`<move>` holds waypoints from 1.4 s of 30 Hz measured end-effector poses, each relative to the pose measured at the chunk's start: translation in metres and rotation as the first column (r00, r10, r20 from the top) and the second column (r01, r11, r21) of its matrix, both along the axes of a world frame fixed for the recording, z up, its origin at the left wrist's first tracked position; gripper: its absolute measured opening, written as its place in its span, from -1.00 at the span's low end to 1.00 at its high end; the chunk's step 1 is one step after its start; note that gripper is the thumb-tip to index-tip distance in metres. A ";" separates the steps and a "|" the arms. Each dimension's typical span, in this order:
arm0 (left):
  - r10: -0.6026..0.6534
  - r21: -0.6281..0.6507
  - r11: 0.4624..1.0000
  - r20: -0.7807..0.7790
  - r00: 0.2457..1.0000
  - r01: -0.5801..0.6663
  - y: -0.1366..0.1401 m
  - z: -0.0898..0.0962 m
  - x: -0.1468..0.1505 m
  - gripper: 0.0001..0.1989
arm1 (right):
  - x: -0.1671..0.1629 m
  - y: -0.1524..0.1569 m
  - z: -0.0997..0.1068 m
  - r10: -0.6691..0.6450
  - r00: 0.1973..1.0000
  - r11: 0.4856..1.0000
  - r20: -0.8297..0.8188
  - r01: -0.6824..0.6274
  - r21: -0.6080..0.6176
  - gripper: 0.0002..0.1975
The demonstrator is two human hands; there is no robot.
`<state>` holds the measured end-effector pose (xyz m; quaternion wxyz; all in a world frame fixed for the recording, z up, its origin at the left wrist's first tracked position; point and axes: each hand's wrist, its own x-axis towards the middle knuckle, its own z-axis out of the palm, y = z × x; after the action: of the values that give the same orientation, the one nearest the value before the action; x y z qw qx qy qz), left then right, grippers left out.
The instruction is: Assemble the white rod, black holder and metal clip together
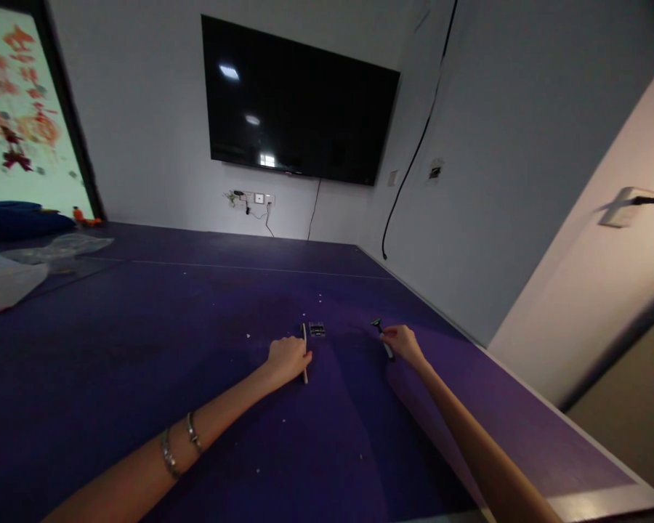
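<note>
My left hand [288,358] is closed round a thin pale stick [305,377] that looks like a toothbrush, with a small dark tuft at its far end. It is held nearly upright in the view, just above or on the purple surface; I cannot tell which. Right beside its far end lies a small black, partly shiny pack [317,330], its contents too small to make out. My right hand [405,343] pinches a razor [388,352] by the handle, the dark head pointing away from me. Two silvery bracelets circle my left forearm.
Small white scraps dot the purple tabletop [142,349]. Clear plastic and a white bag [11,282] lie at the left, with dark blue cloth [22,219] behind. A television [299,102] hangs on the far wall. A black cable [419,138] dangles at the right wall.
</note>
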<state>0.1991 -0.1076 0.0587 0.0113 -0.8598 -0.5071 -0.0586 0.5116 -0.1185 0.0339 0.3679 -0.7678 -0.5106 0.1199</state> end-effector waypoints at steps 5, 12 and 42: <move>0.002 -0.007 1.000 -0.024 1.000 -0.002 0.005 -0.002 0.007 -0.65 | 0.002 -0.001 -0.006 0.006 0.974 0.996 0.226 0.013 -0.083 -0.85; -0.009 -0.005 1.000 -0.011 1.000 0.009 0.013 -0.012 0.013 -0.69 | -0.004 -0.004 -0.005 0.030 0.923 0.992 0.384 0.018 -0.122 -0.84; -0.065 0.159 0.986 0.132 0.989 0.044 -0.027 0.022 0.033 -0.69 | -0.159 -0.009 0.024 0.359 0.373 0.930 -0.855 -0.213 0.298 -0.65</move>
<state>0.2316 -0.1344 0.0808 0.0417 -0.8639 -0.4768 -0.1570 0.3529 -0.1270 0.0582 0.6075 -0.4564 -0.3671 0.5365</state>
